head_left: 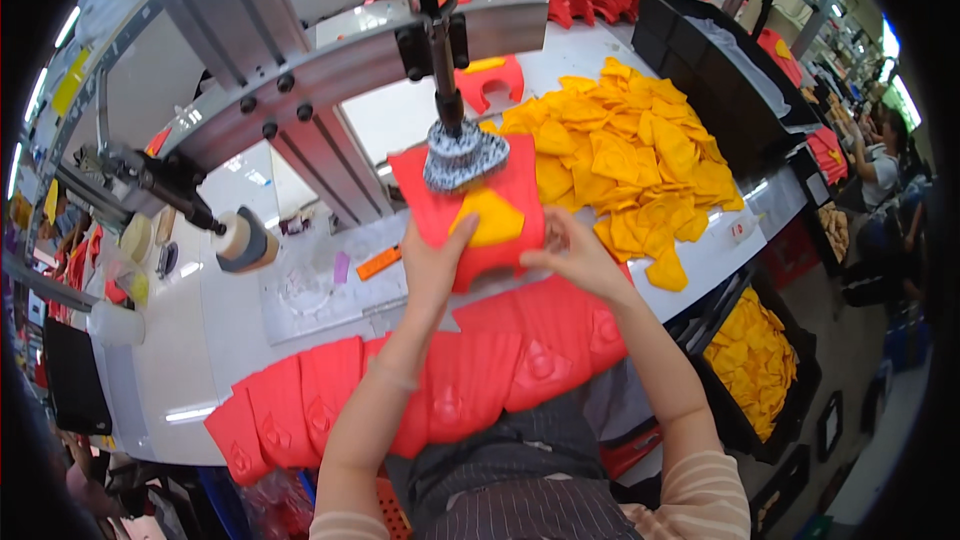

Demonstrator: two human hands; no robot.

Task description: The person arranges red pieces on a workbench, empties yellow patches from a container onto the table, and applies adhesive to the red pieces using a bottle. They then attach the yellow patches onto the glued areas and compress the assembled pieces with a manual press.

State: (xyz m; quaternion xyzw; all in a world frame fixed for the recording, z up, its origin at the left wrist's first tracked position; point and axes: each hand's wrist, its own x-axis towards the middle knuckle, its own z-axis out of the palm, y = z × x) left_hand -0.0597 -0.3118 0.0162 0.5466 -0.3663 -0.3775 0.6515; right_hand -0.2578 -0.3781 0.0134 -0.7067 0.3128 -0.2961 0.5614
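Observation:
In front of me lies a red, sheet-like piece (425, 202) with a curved cut-out at its near edge. On it rests a yellow angular patch (492, 220), just below a grey speckled pad (462, 160) on a metal rod. The pad overlaps the red piece's far part in the picture; whether they touch I cannot tell. My left hand (438, 258) grips the red piece's left side, its thumb reaching the yellow patch. At the right edge, my right hand (580, 258) closes its fingers on the same red piece. Fingers beneath it are partly hidden.
Overlapping red pieces (455, 370) line the table's near edge. A yellow patch pile (640, 160) lies right, beside a black bin (720, 55); another bin of yellow patches (750, 365) stands lower. A metal frame (370, 70) spans the table. Co-workers sit across.

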